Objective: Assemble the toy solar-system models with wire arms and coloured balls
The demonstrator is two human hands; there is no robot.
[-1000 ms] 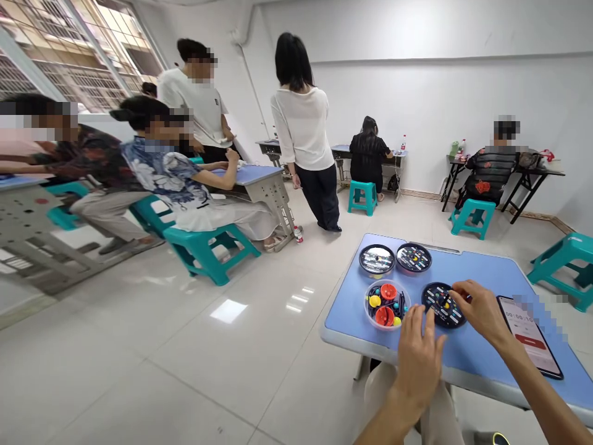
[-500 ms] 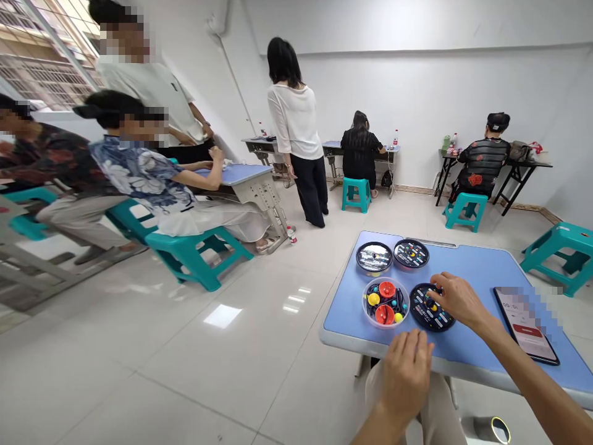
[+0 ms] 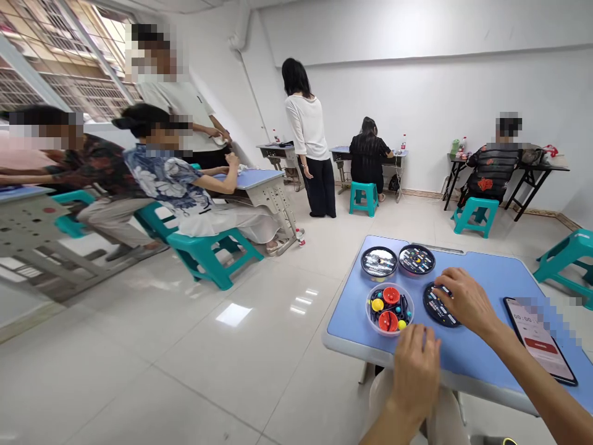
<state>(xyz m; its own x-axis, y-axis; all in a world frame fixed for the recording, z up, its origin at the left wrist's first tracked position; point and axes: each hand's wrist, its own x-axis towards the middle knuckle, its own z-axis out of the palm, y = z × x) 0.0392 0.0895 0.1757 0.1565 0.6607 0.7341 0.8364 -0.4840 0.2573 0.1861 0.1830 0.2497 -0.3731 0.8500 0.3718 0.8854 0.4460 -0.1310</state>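
Note:
My right hand (image 3: 466, 301) is over a round black printed lid (image 3: 445, 315), its fingers bent and closed at the lid's left part. The fingertips hide some of the lid. My left hand (image 3: 417, 364) rests at the front table edge with its back up and fingers loosely stretched; I see nothing in it. Just beyond its fingertips stands a clear round tub (image 3: 367, 318) of small parts. Inside are red cups (image 3: 390, 295), a yellow cup (image 3: 377, 305), a yellow ball (image 3: 401, 324), blue beads and black sticks.
Two more round containers with black lids, one shiny (image 3: 378, 262) and one printed (image 3: 417, 259), stand at the back left of the blue table (image 3: 345, 324). On the right lies a phone (image 3: 540, 340) with a timer. Teal stools (image 3: 567, 262) and several people are around the room.
The black lid under my right hand has shifted slightly right, away from the tub. My left hand stays by the table edge. The view has turned a little left.

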